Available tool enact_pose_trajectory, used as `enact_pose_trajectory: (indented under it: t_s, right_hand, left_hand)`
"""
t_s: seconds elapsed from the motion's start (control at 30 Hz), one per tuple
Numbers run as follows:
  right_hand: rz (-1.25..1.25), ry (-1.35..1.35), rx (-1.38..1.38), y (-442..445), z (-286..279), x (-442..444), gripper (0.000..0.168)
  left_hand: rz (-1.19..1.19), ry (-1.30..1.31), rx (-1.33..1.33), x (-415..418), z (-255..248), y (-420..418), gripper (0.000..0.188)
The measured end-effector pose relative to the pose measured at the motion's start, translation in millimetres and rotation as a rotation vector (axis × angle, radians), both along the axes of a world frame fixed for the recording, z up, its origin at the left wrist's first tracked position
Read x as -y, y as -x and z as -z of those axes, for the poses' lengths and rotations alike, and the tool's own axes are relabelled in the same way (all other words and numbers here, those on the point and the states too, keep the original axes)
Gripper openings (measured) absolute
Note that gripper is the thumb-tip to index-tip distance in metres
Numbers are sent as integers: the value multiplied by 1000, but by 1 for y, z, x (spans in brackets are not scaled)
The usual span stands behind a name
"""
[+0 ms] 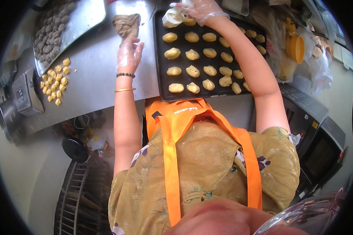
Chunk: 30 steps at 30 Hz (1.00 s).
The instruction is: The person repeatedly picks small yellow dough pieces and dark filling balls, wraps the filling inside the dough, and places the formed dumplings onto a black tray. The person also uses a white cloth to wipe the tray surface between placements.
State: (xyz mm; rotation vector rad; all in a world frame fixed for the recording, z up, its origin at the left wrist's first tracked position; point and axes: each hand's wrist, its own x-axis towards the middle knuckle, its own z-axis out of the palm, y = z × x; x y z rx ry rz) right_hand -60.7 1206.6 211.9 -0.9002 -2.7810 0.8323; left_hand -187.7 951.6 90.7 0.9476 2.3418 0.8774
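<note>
In a clear plastic glove, my right hand (203,12) grips a white plastic mould press (173,18) at the far end of a black baking tray (164,97). The press stands over the far-left corner of the tray, partly covering a dough piece there. Rows of pale yellow oval dough pieces (192,54) lie across the tray; my right forearm hides some of them. My left hand (128,53), also gloved, is just left of the tray with thumb and fingers apart. A crumpled brown cloth (126,25) lies right at its fingertips; whether they touch is unclear.
A metal tray (73,35) of dark greyish balls (51,35) sits at far left. Small yellow dough lumps (54,82) lie on the steel table (91,73), near a square tin (26,92) and a metal pot (8,120). Plastic bags and a yellow sieve (295,47) are at right.
</note>
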Motion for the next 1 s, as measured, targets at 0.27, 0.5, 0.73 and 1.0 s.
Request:
enact_pose_trajectory:
  t_s: [0.27, 0.5, 0.73, 1.0]
  right_hand:
    - [102, 317, 108, 26, 17, -1, 23]
    - [-161, -4, 207, 23, 32, 5, 17]
    - [178, 400, 187, 31, 23, 21, 32]
    - [259, 544, 237, 37, 28, 24, 52]
  left_hand:
    - [-148, 2, 145, 34, 21, -8, 24]
    - [-140, -1, 112, 34, 29, -7, 24]
    - [-117, -41, 141, 24, 35, -9, 25]
    - [-78, -63, 102, 3, 35, -6, 22]
